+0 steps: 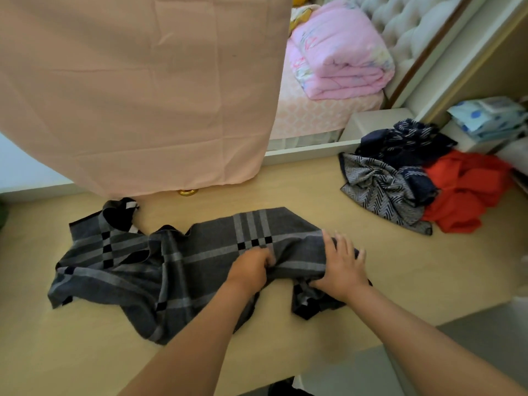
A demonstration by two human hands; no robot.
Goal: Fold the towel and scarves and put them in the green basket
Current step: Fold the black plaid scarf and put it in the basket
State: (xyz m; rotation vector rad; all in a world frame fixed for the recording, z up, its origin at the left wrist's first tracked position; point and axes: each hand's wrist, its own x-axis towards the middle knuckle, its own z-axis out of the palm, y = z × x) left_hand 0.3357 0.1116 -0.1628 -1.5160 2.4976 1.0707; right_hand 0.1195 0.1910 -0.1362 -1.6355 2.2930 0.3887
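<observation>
The left hand (251,268) had its fingers (267,260) curled, pinching a bunched fold of a grey checked scarf (177,270). The right hand (344,267) lay flat, fingers spread, pressing the scarf's right end. The scarf sprawled crumpled across a pale table (85,352). Pulling the bunched fold could set a crooked crease or drag the cloth over the near edge. A heap of unfolded scarves (400,178) sat far right. No basket showed.

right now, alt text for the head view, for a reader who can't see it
Two hands are on a plaid scarf lying crumpled on a table: the left hand pinches it, the right hand lies spread on its right end. Patterned scarves and a red cloth lie heaped far right; a pink sheet hangs behind.
</observation>
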